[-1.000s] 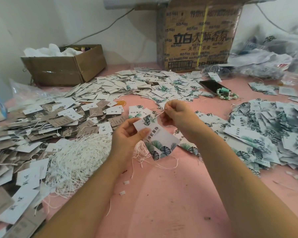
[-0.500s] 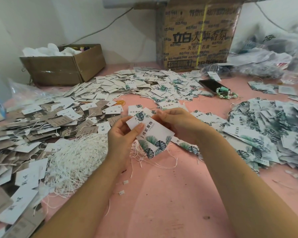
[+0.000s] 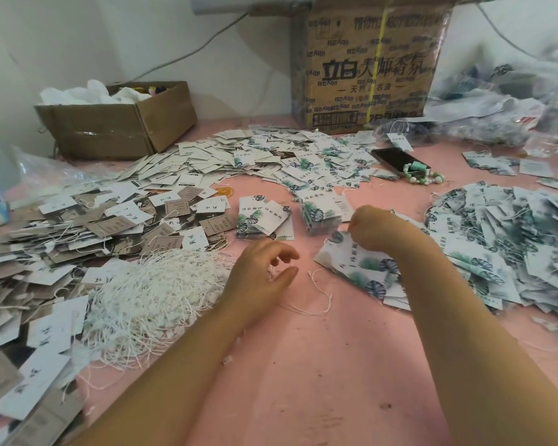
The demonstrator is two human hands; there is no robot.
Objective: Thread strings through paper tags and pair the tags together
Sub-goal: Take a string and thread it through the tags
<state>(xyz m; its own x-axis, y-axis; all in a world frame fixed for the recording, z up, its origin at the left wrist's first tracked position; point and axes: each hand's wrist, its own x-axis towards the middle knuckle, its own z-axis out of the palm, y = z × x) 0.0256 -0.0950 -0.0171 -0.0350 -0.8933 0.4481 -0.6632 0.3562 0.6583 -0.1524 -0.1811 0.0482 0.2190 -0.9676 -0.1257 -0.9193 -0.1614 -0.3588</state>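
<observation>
My right hand is curled and grips the top corner of a white tag with green leaf print; the tag lies flat on the pink table at the edge of a large heap of strung leaf tags. My left hand hovers with loosely curled fingers over the right edge of a pile of white strings, thumb and forefinger apart. A loose string trails on the table between my hands. Two small stacks of leaf tags sit just beyond my hands.
Brown and white tags cover the left side, and more tags spread across the back. A phone with a green bead bracelet lies back right. A printed carton, a small open box and plastic bags line the wall.
Both hands held the leaf tag up between them. My right hand has now carried it down to the right heap, and my left hand has let go and dropped to the string pile.
</observation>
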